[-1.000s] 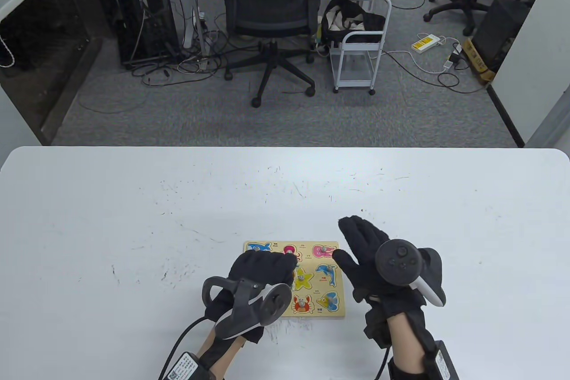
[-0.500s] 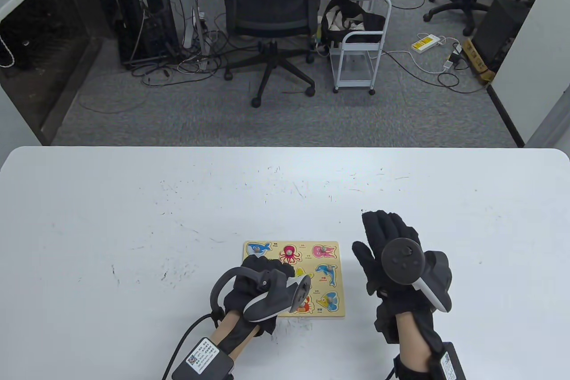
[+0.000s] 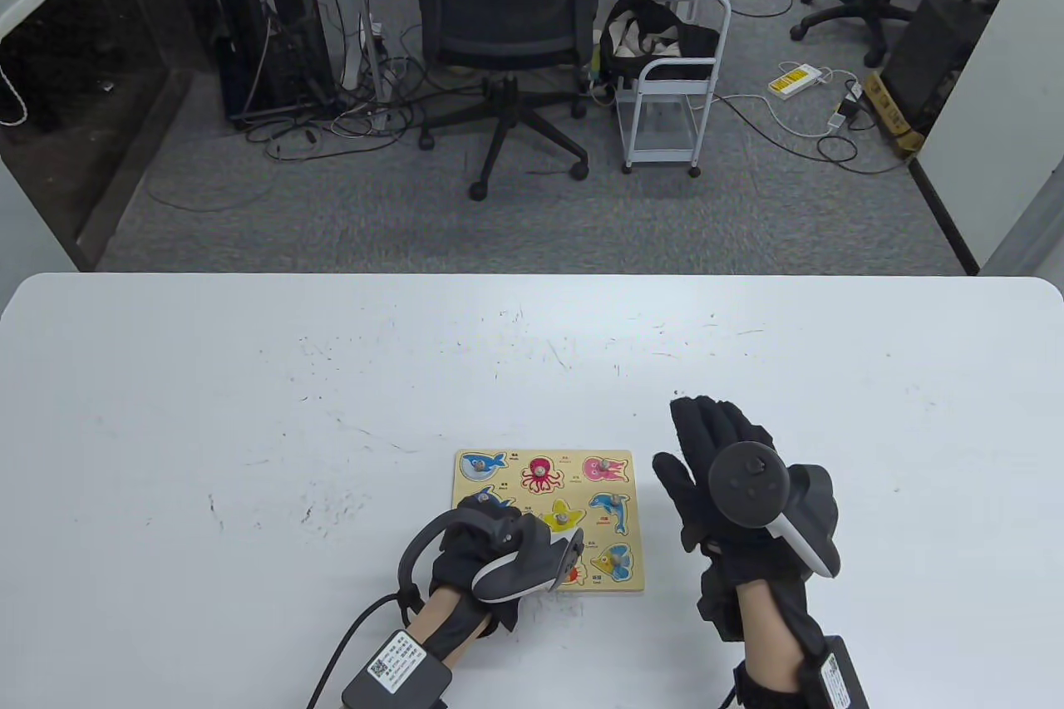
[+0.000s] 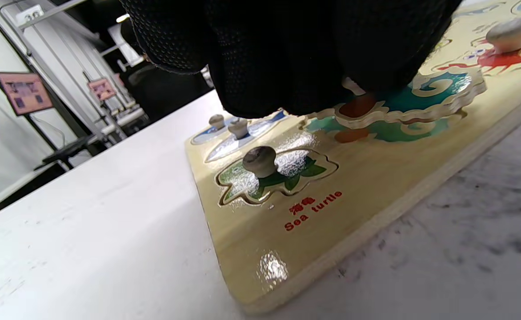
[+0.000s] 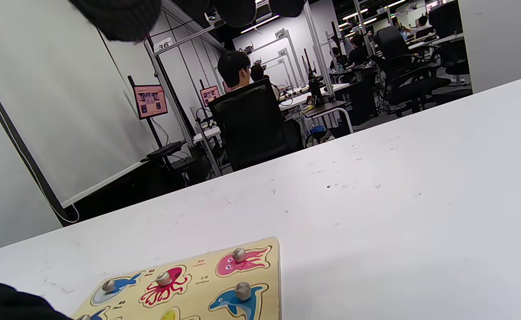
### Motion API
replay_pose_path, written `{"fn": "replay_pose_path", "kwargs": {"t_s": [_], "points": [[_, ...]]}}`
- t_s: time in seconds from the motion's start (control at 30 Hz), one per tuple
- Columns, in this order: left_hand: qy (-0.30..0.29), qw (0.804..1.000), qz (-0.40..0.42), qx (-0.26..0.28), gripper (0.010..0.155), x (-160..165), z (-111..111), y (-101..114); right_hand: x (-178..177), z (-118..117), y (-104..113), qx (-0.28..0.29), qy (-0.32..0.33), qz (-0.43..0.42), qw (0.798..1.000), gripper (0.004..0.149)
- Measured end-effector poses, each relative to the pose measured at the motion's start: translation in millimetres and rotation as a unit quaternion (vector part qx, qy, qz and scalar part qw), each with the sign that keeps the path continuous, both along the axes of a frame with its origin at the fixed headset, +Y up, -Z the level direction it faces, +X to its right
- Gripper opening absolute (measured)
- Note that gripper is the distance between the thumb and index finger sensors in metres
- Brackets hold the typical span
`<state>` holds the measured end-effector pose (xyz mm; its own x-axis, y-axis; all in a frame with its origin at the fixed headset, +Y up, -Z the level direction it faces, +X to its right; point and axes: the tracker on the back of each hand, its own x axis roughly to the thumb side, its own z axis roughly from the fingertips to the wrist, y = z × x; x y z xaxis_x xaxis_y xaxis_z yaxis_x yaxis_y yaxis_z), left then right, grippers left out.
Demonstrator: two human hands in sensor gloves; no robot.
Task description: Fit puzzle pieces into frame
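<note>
The wooden puzzle frame (image 3: 632, 522) lies flat near the table's front edge, with knobbed sea-animal pieces in it. My left hand (image 3: 480, 544) hangs over its near-left part. In the left wrist view my left hand (image 4: 287, 58) pinches the knob of a teal piece (image 4: 425, 100), which sits tilted, one edge raised above its recess. The sea turtle piece (image 4: 278, 173) lies seated beside it, and the red crab (image 4: 505, 55) on the other side. My right hand (image 3: 694, 443) is just right of the frame with straight fingers, holding nothing.
Whale (image 3: 482, 463), octopus (image 3: 540, 474), starfish (image 3: 564, 516), dolphin (image 3: 611, 507) and fish (image 3: 615, 560) sit in their recesses. The white table (image 3: 249, 410) spreads wide around the frame. An office chair (image 3: 507, 19) and a small cart (image 3: 669, 102) stand on the floor beyond the table.
My left hand has pulled back from the octopus area to the frame's near-left part. My right hand has shifted right, off the frame's right edge, and stayed open.
</note>
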<state>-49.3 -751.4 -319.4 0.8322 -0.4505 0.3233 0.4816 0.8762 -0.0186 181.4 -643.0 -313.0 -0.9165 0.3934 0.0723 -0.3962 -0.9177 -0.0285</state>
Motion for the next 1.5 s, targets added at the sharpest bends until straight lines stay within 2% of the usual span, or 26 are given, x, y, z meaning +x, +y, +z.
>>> {"fn": "replay_pose_path", "kwargs": {"t_s": [0.73,0.83,0.93,1.03,1.27,1.5], "points": [[0.004,1.000,-0.029,0.009,0.047,3.6,1.7,-2.5,-3.4,-2.4,-2.7,-0.012,0.009,0.004,1.000,0.068],[0.007,1.000,-0.025,-0.005,0.050,2.2,1.5,1.2,-3.4,-2.7,-2.9,-0.014,0.009,0.005,1.000,0.068],[0.019,1.000,0.014,-0.005,0.053,-5.9,-1.2,11.5,-2.3,-2.9,-2.9,-0.017,0.007,0.002,1.000,0.068],[0.045,0.996,0.075,0.006,0.053,-22.3,-5.6,31.4,0.0,-2.6,-2.2,-0.016,0.004,-0.004,1.000,0.068],[0.086,0.970,0.214,0.075,0.057,-66.2,-7.4,72.3,-0.1,-3.8,-3.8,-0.020,-0.002,0.002,1.000,0.068],[0.092,0.946,0.283,0.132,0.061,-96.9,-3.0,84.4,-3.6,-6.7,-8.5,-0.028,-0.007,0.019,0.999,0.068]]}}
